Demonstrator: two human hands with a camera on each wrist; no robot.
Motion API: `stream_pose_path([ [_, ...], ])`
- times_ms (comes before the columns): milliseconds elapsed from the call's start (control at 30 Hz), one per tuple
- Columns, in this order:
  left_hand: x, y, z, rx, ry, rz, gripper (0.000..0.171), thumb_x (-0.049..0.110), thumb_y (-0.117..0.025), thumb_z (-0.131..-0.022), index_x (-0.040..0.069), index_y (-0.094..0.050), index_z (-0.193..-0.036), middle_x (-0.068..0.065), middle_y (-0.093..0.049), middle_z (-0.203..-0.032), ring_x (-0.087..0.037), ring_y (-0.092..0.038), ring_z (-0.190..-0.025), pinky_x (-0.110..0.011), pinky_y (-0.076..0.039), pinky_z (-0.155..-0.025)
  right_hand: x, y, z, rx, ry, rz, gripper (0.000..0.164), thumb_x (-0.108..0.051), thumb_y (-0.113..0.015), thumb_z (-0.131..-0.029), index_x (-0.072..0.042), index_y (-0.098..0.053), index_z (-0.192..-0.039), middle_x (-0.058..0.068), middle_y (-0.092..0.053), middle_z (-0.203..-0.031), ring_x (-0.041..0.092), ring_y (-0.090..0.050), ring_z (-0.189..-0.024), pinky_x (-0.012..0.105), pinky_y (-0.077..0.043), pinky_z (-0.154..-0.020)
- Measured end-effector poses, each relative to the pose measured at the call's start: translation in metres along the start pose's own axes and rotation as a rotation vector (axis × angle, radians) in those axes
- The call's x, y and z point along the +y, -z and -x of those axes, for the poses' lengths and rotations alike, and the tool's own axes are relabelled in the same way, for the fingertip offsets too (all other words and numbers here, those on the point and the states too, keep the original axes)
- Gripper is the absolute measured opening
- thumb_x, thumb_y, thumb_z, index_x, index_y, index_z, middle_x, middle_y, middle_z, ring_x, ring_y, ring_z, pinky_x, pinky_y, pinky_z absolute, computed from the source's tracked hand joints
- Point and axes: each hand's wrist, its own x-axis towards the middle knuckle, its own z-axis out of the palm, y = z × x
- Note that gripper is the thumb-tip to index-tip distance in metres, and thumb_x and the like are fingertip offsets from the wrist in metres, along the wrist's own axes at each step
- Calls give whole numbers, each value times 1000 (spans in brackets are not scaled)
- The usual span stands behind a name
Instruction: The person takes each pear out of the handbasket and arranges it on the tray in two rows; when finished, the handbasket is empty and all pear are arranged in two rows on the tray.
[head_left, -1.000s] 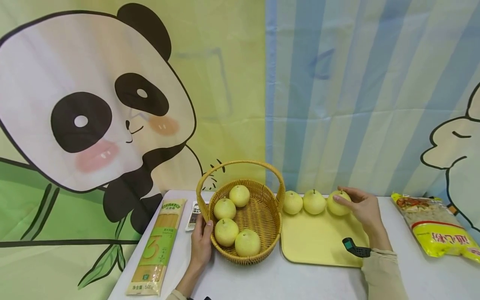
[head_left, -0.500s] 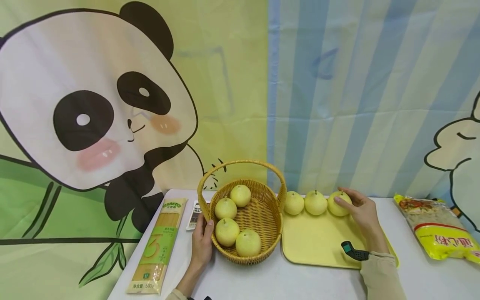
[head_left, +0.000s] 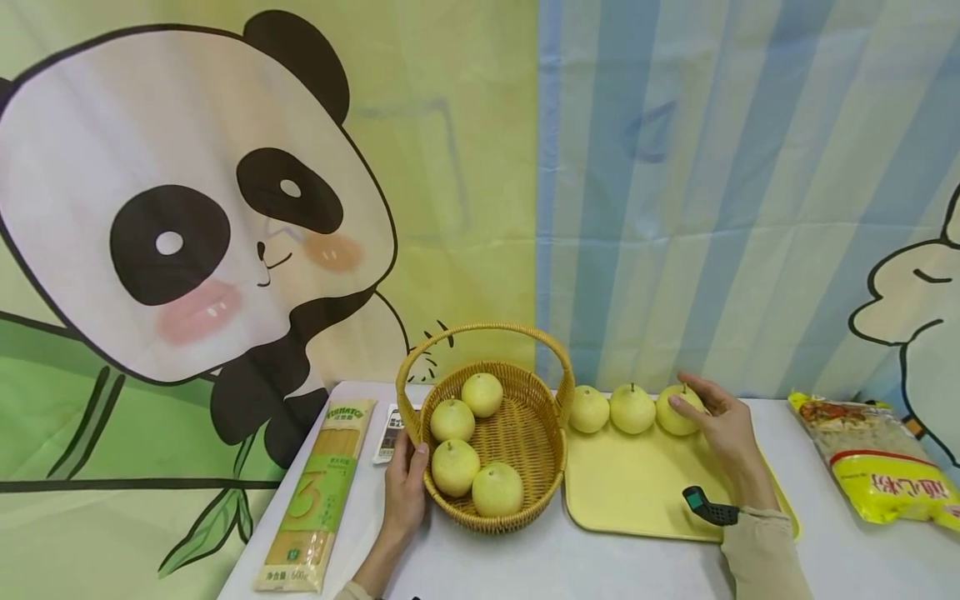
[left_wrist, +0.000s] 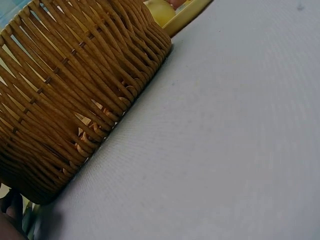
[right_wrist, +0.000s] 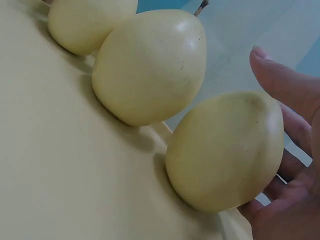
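Three pears (head_left: 632, 408) line the far edge of the tray (head_left: 637, 492) in head view; the left hand (head_left: 405, 492) holds the basket (head_left: 537, 454). Left wrist shows it on the table (left_wrist: 210, 135). Right wrist: I see the right hand (right_wrist: 301, 192) wide around the rightmost pear (right_wrist: 225, 155).

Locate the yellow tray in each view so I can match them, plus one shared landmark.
Head: lower right of center, the yellow tray sits right of the wicker basket.
Left wrist: just a strip of rim at the top edge, beyond the basket.
Right wrist: pale surface filling the left side, down to the bottom edge.
Shared landmark: pears on the tray.
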Motion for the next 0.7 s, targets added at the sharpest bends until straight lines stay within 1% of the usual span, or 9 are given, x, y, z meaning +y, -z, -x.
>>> stream_pose_path([
  [100, -1, 0, 1, 3, 0, -10, 56, 25, -46, -114, 16, -32, -168, -15, -42, -168, -32, -38, -156, -6, -28, -117, -6, 1, 1, 16, 19, 17, 66, -34, -72, -103, -12, -48, -160, -2, -49, -165, 9, -41, -153, 10, -37, -119],
  [200, 0, 0, 1, -1, 7, -9, 57, 25, -46, -114, 17, -31, -168, -14, -41, -169, -30, -38, -156, -7, -29, -117, -20, 1, 2, 78, 30, 18, 64, -34, -72, -103, -14, -50, -159, -4, -49, -165, 16, -37, -157, 13, -35, -123],
  [333, 1, 1, 2, -4, 22, 2, 57, 26, -47, -114, 18, -30, -169, -11, -41, -169, -25, -37, -156, -7, -29, -118, -48, -3, 5, 195, 87, -35, 55, -27, -75, -101, -13, -59, -152, -14, -59, -153, 10, -41, -154, 14, -36, -123],
  [400, 1, 1, 3, -4, 23, 1, 57, 26, -47, -114, 19, -30, -168, -11, -41, -169, -25, -37, -156, -7, -29, -118, -64, -6, 7, 233, 139, -112, 50, -17, -77, -99, -7, -64, -146, -16, -66, -144, 7, -45, -150, 15, -37, -123],
  [467, 1, 1, 3, -3, 22, 1, 57, 26, -47, -114, 19, -31, -168, -11, -41, -169, -24, -37, -156, -7, -29, -118, -81, -11, 9, 251, 201, -205, 45, -7, -78, -97, -1, -67, -140, -14, -71, -137, 7, -50, -146, 16, -38, -122],
  [533, 1, 1, 3, -2, 22, 3, 57, 25, -47, -114, 19, -31, -168, -11, -41, -169, -23, -37, -156, -7, -29, -118, -97, -18, 12, 255, 279, -297, 42, 3, -77, -94, 7, -69, -134, -10, -75, -132, 10, -55, -141, 17, -41, -121],
  [600, 1, 1, 2, -1, 18, 6, 56, 26, -47, -114, 18, -32, -168, -11, -41, -169, -23, -38, -155, -7, -29, -118, -111, -26, 15, 246, 365, -363, 38, 11, -76, -91, 14, -68, -128, -4, -77, -128, 13, -61, -136, 20, -45, -119],
  [667, 2, 1, 2, -3, 13, 14, 56, 25, -48, -114, 18, -33, -167, -11, -41, -169, -23, -38, -155, -8, -30, -118, -124, -35, 19, 217, 462, -396, 35, 16, -74, -90, 19, -68, -124, 0, -78, -126, 14, -65, -129, 24, -50, -115],
  [700, 1, 0, 1, -4, 9, 16, 56, 25, -47, -114, 18, -33, -167, -11, -41, -169, -23, -38, -155, -8, -30, -118, -129, -40, 22, 189, 512, -418, 33, 18, -72, -89, 21, -67, -122, 3, -78, -124, 16, -68, -125, 25, -53, -112],
])
